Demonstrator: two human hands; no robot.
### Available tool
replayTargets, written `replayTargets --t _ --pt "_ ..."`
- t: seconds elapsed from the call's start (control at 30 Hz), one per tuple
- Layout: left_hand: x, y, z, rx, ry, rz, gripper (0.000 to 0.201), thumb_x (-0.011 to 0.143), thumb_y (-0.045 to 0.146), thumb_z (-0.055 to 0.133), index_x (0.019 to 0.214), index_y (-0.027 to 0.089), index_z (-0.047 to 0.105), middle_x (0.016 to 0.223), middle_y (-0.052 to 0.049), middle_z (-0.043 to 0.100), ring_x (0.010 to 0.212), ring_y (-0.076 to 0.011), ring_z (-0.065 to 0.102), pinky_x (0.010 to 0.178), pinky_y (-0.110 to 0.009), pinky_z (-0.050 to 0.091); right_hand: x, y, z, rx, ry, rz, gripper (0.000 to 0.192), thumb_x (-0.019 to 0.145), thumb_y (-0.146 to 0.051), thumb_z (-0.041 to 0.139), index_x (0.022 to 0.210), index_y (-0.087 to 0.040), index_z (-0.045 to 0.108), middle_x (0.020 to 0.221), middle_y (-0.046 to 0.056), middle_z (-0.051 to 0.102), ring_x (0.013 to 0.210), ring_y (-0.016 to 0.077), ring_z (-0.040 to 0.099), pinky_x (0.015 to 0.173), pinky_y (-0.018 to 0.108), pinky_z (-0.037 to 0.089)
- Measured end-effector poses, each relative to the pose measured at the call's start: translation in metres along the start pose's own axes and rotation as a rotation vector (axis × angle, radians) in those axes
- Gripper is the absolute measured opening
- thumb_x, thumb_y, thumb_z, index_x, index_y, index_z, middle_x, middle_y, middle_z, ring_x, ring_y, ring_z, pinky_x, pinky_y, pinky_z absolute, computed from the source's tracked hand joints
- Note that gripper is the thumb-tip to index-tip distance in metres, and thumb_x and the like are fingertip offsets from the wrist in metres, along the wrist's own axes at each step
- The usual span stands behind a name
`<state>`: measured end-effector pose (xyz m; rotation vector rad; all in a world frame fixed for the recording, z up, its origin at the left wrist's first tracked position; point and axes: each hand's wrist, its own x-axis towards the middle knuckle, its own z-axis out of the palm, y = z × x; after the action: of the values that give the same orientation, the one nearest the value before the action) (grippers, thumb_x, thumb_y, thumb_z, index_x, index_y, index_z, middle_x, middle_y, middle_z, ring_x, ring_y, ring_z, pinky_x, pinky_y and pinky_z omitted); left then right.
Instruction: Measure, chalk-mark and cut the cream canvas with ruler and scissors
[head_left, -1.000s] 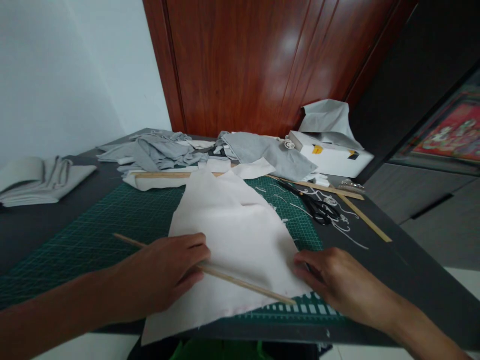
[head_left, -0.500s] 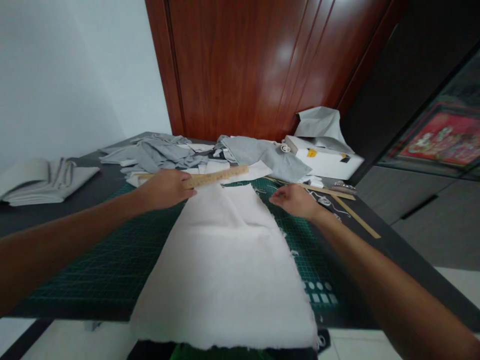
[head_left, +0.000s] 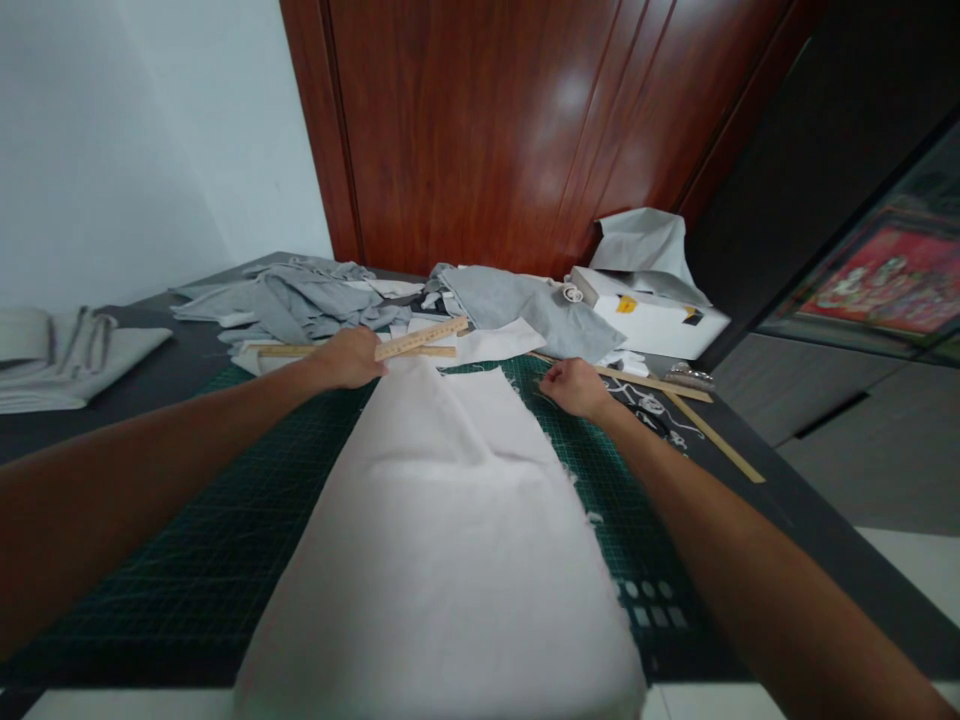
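The left hand (head_left: 346, 357) is closing its grip on the wooden ruler (head_left: 420, 337), now lying lower and nearer the far edge of the white cloth (head_left: 442, 520) than half a second ago. The right hand (head_left: 574, 386) is settling at the cloth's far right corner, fingers curled; whether it is pinching the cloth I cannot tell. The cloth is lying lengthwise on the green cutting mat (head_left: 225, 510), its near end hanging over the desk (head_left: 825, 540) edge. Both hands having moved from the near hem suggests work shifting to the far end.

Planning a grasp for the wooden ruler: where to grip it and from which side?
The wooden ruler lies flat at the far end of the white cloth, its left end under the left hand. Its right end sticks out free, angled up-right: pinch its long edges there, probably from above.
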<state>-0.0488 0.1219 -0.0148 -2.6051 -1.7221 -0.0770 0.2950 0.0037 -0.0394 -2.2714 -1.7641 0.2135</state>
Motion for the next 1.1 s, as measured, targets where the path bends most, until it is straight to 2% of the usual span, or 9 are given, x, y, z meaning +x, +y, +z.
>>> replayTargets --t 0.17,0.3,0.4,0.63,0.77,0.87,1.1 --pt "-0.007 0.004 -0.003 0.022 -0.002 0.043 0.039 0.104 0.041 0.070 0.135 0.017 0.065 0.136 -0.010 0.067 0.117 -0.0282 0.069 0.098 -0.049 0.061 -0.006 0.030 -0.009 0.011 0.098 0.067 0.024 0.105 -0.038 0.072 0.111 -0.015 0.075 0.110 0.005 0.078 0.095 0.0222 0.076 0.085 0.041 0.064" --pt "-0.004 0.011 -0.009 0.025 -0.016 0.062 0.041 0.103 0.042 0.070 0.135 0.017 0.065 0.136 -0.010 0.067 0.117 -0.0289 0.069 0.098 -0.049 0.061 0.000 0.035 -0.013 0.034 0.097 0.094 0.026 0.105 -0.040 0.071 0.109 -0.015 0.075 0.106 0.005 0.079 0.092 0.0214 0.077 0.083 0.040 0.064" --pt "0.001 0.013 -0.012 0.019 -0.085 0.086 0.040 0.103 0.043 0.070 0.133 0.017 0.066 0.134 -0.010 0.068 0.116 -0.0282 0.070 0.098 -0.049 0.061 0.011 0.020 -0.010 0.060 0.038 0.049 0.031 0.105 -0.046 0.070 0.106 -0.015 0.075 0.102 0.004 0.079 0.089 0.0214 0.077 0.083 0.040 0.064" --pt "0.003 0.022 -0.007 -0.009 -0.193 0.059 0.038 0.103 0.042 0.071 0.130 0.017 0.067 0.130 -0.009 0.069 0.113 -0.0268 0.071 0.096 -0.047 0.062 0.039 -0.038 0.014 0.084 -0.081 -0.106 0.028 0.103 -0.043 0.073 0.112 -0.016 0.074 0.113 0.007 0.078 0.100 0.0234 0.076 0.090 0.044 0.064" --pt "0.003 0.022 -0.006 -0.017 -0.220 0.059 0.038 0.102 0.042 0.072 0.132 0.017 0.067 0.131 -0.009 0.069 0.114 -0.0277 0.071 0.095 -0.046 0.062 0.039 -0.049 0.018 0.097 -0.112 -0.166 0.024 0.103 -0.038 0.074 0.111 -0.015 0.075 0.111 0.005 0.078 0.096 0.0228 0.076 0.086 0.042 0.064" --pt "0.008 0.018 -0.007 0.004 -0.198 0.041 0.038 0.103 0.041 0.071 0.132 0.017 0.066 0.133 -0.010 0.068 0.115 -0.0276 0.070 0.097 -0.047 0.062 0.035 -0.043 0.011 0.092 -0.069 -0.167 0.022 0.103 -0.036 0.074 0.109 -0.015 0.075 0.109 0.005 0.078 0.095 0.0221 0.076 0.085 0.041 0.065" --pt "0.023 0.017 -0.003 0.052 -0.108 0.025 0.039 0.103 0.040 0.072 0.134 0.018 0.066 0.135 -0.011 0.067 0.117 -0.0275 0.070 0.098 -0.048 0.061 0.037 0.000 -0.006 0.055 0.110 -0.065 0.024 0.105 -0.039 0.071 0.108 -0.015 0.075 0.108 0.005 0.078 0.095 0.0221 0.076 0.086 0.042 0.064"
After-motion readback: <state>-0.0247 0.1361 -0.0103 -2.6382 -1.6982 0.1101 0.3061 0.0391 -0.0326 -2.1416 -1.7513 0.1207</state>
